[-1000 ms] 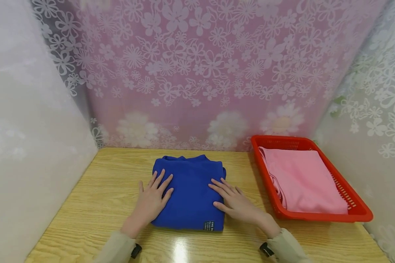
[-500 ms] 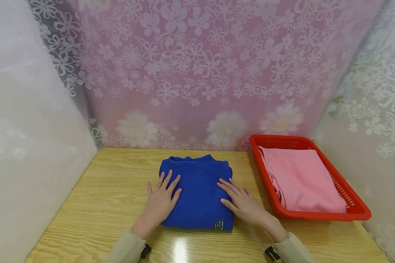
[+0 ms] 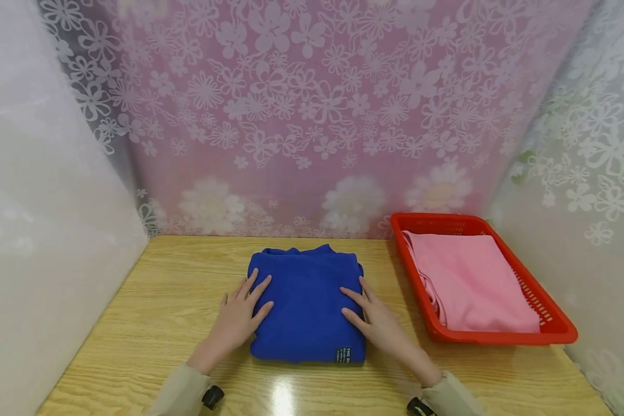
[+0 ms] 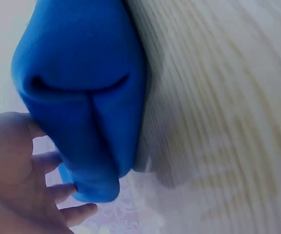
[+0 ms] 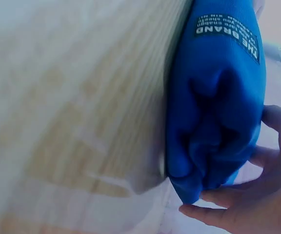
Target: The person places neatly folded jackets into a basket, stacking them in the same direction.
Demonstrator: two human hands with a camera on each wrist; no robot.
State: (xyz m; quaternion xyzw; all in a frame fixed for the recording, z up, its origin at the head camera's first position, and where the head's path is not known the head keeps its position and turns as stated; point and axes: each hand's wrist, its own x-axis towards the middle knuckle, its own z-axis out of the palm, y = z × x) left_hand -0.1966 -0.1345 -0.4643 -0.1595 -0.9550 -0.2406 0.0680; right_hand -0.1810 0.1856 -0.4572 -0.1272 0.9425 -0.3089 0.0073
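Note:
A folded blue fabric garment [image 3: 307, 306] lies on the wooden table in front of me, with a dark printed label [image 3: 343, 355] at its near right corner. My left hand [image 3: 234, 318] touches its left edge with fingers spread, the thumb and fingertips over the top. On the opposite edge, my right hand [image 3: 382, 323] rests with extended fingers. The left wrist view shows the garment's thick folded side [image 4: 82, 63] beside my left hand [image 4: 13, 170]. In the right wrist view, bunched layers [image 5: 213, 131] show beside my right hand [image 5: 262, 195].
To the right stands a red plastic basket [image 3: 559, 315] holding a folded pink garment [image 3: 473, 283]. A pink floral curtain [image 3: 291, 115] hangs behind the table [image 3: 187, 266], and pale sheets [image 3: 41, 202] enclose both sides.
The blue garment shifted a little to the right with both hands on it. Since then my left hand has slid outward to the left edge, and the right hand's fingers have shifted along the right edge.

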